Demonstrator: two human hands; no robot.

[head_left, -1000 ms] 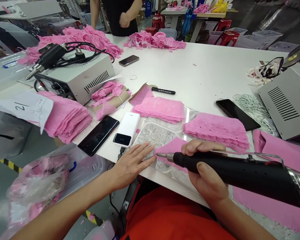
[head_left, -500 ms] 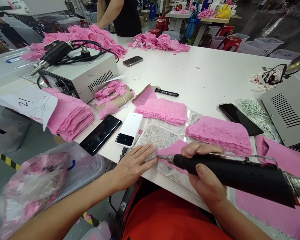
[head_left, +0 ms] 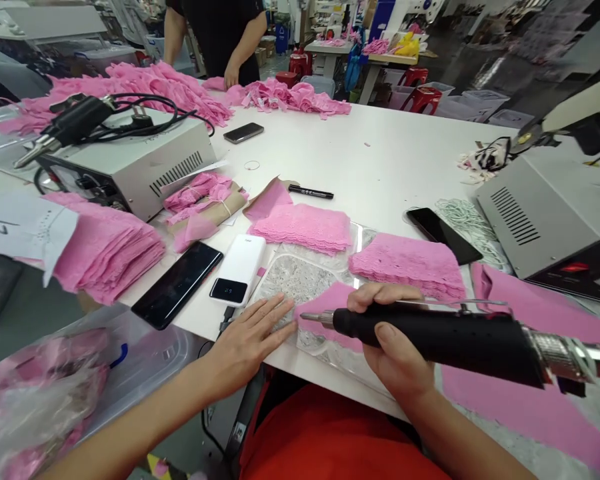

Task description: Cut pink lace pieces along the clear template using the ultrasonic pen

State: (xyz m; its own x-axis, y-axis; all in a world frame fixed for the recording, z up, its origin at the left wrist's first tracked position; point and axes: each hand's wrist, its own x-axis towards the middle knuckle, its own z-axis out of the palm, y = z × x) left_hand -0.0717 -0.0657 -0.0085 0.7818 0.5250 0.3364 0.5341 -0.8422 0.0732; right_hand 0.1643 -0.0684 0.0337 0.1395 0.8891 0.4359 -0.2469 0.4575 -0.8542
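Note:
My right hand (head_left: 397,353) grips a black handheld ultrasonic welder (head_left: 440,337), its thumb on the near side of the body. The welder's thin metal tip points left, over the left end of a cut pink fabric piece (head_left: 333,303); whether it touches the cloth I cannot tell. That piece lies on a clear plastic template (head_left: 300,270) with a speckled, worn surface. My left hand (head_left: 245,343) lies flat at the template's near left edge, fingers stretched out, fingertips just left of the tip. Behind are two neat stacks of pink lace-edged fabric (head_left: 303,227) (head_left: 407,263).
At left are a white power bank (head_left: 239,267), a black phone (head_left: 177,283) and a pink fabric stack (head_left: 107,250). Grey generator boxes (head_left: 125,160) (head_left: 550,207) stand on both sides. A marker (head_left: 311,192) lies beyond the stacks. Across the table, a person (head_left: 220,40) handles pink cloth.
The view has swung right, so everything sits further left. The welder tip now shows slightly apart from my left fingers. The co-worker's hand now rests at the pink cloth.

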